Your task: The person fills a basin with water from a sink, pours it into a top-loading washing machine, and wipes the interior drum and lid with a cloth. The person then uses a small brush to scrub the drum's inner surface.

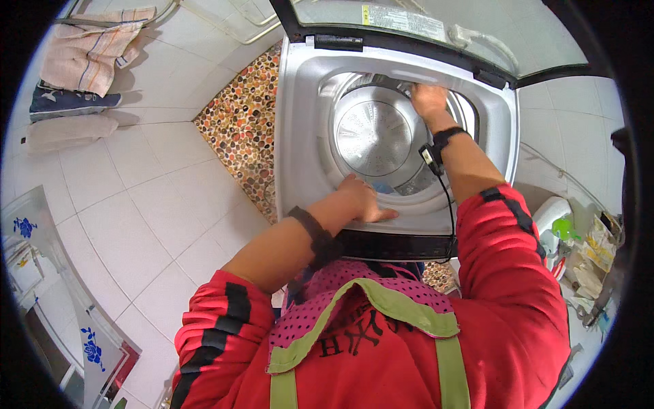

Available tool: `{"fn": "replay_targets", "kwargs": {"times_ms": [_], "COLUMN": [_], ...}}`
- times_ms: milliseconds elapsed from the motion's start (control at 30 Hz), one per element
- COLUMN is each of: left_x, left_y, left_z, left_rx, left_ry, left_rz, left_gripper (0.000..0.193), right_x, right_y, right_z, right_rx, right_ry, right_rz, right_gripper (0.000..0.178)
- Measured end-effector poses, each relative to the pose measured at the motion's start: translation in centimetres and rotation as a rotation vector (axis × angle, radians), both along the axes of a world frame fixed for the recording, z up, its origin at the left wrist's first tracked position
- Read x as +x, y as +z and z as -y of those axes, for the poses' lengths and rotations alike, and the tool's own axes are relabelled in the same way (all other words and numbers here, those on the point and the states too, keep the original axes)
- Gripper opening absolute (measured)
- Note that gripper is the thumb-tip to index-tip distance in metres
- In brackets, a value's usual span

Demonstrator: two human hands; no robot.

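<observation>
A top-loading washing machine [294,157] stands before me with its lid [477,24] raised, showing a round metal drum [371,129]. My left hand [366,202] leans on the near side of the pale tub rim [422,202]; its thumb is spread away from the fingers, which reach over the inner edge. Just past it, a small patch of blue [383,187] shows inside the opening, too little to name. My right hand [429,102] reaches in at the far right of the tub rim, its fingers bent and closed. The rim and shadow hide its fingertips and anything in them.
Pebble-patterned flooring [245,123] runs along the machine's left, beside white tiles [143,184]. A striped towel [92,51] hangs at the upper left. Cluttered bottles and packets [586,262] stand at the right. A black cable [449,204] dangles from my right wristband across the machine's front.
</observation>
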State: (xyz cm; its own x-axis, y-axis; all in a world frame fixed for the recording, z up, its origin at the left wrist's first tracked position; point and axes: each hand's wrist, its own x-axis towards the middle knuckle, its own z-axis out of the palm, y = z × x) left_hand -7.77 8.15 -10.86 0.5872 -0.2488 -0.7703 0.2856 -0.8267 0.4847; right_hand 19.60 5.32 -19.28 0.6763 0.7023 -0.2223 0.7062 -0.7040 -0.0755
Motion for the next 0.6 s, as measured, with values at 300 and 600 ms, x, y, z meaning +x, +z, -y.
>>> {"fn": "replay_targets", "kwargs": {"times_ms": [300,600], "left_x": [-0.6,-1.3], "left_y": [-0.6,0.5], "left_z": [0.1,-0.3], "left_rx": [-0.080,-0.029], "left_ry": [0.052,0.008], "left_rz": [-0.237,-0.090], "left_gripper": [0.099,0.097], "right_x": [-10.0,0.1], "right_y": [0.0,0.5], "right_z": [-8.2,4.4], "right_rx": [0.537,-0.043], "right_ry": [1.311,0.210], "right_rz": [0.226,0.107], "right_gripper": [0.048,0.042]}}
